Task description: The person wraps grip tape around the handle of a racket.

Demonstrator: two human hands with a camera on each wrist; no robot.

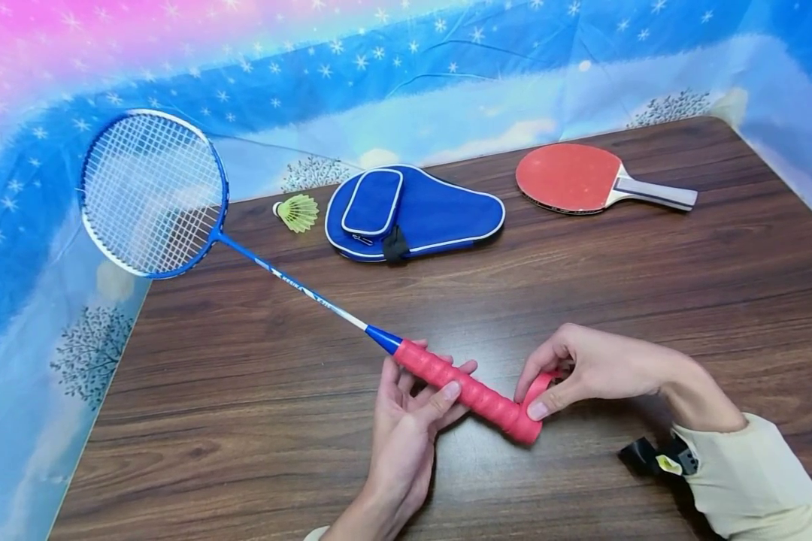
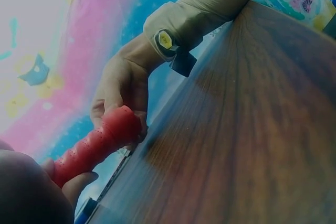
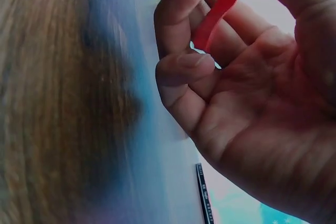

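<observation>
A blue and white badminton racket (image 1: 311, 295) is held over the table, its head toward the far left. Red, ridged grip tape (image 1: 470, 391) covers its handle. My left hand (image 1: 402, 432) grips the handle from below, thumb lying across the top. Near the butt end, my right hand (image 1: 598, 368) pinches a loose strip of the tape between thumb and fingers. In the right wrist view the red strip (image 3: 219, 11) curls past the fingers of that hand (image 3: 252, 98). The left wrist view shows the wrapped handle (image 2: 94, 148) pointing at the right hand (image 2: 121, 80).
Along the back of the brown wooden table (image 1: 264, 421) lie a yellow-green shuttlecock (image 1: 298, 213), a blue zipped paddle case (image 1: 446, 210) and a red table tennis paddle (image 1: 568, 176). A patterned blue and pink cloth (image 1: 352, 68) hangs behind the table.
</observation>
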